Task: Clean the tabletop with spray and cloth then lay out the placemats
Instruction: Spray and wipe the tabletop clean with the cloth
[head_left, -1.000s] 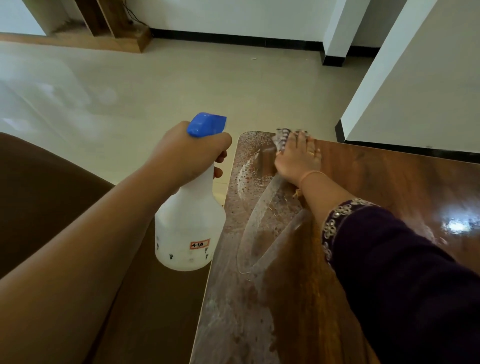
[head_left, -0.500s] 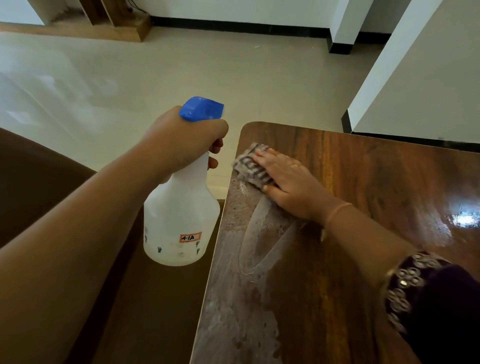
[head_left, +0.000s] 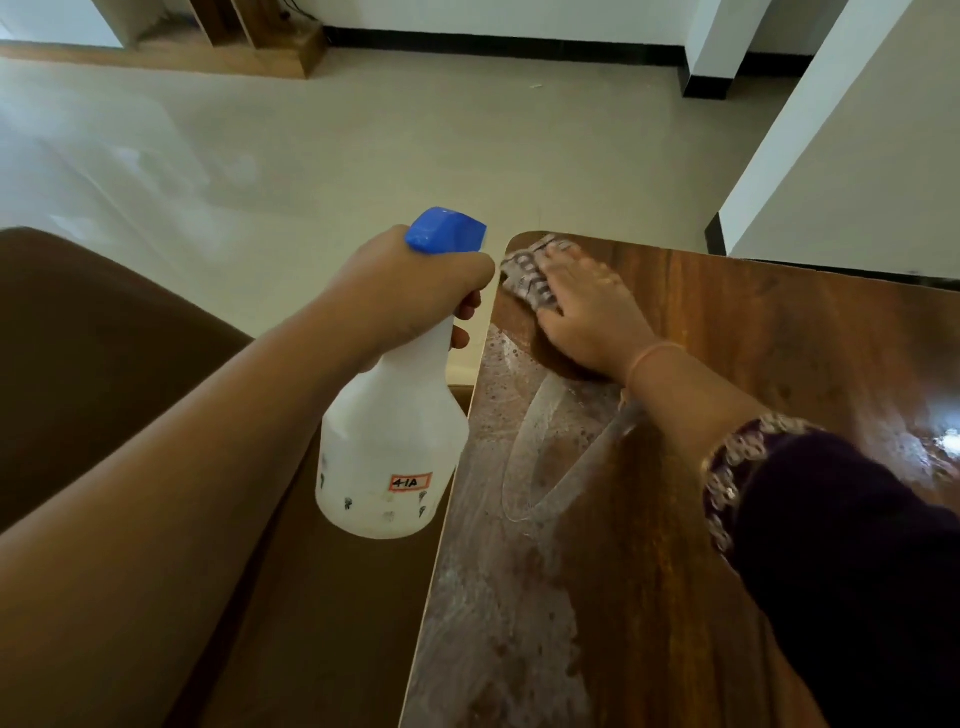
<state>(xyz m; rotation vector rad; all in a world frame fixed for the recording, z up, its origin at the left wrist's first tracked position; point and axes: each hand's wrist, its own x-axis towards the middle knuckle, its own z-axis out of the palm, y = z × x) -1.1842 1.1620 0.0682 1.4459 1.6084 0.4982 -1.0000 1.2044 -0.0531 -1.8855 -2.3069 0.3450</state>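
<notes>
At the far left corner of the bench (head_left: 727, 338), the right grip (head_left: 587, 312) lies flat with fingers straight, pressing the checked cloth (head_left: 524, 273) against the wood. Just left of the bench edge, the left grip (head_left: 410, 291) is clenched round the neck of the white spray bottle (head_left: 395, 441), held upright in the air. Its blue trigger head (head_left: 447, 231) points toward the bench. Wet smears (head_left: 519, 467) cover the bench along its left edge, nearer the camera than the cloth.
</notes>
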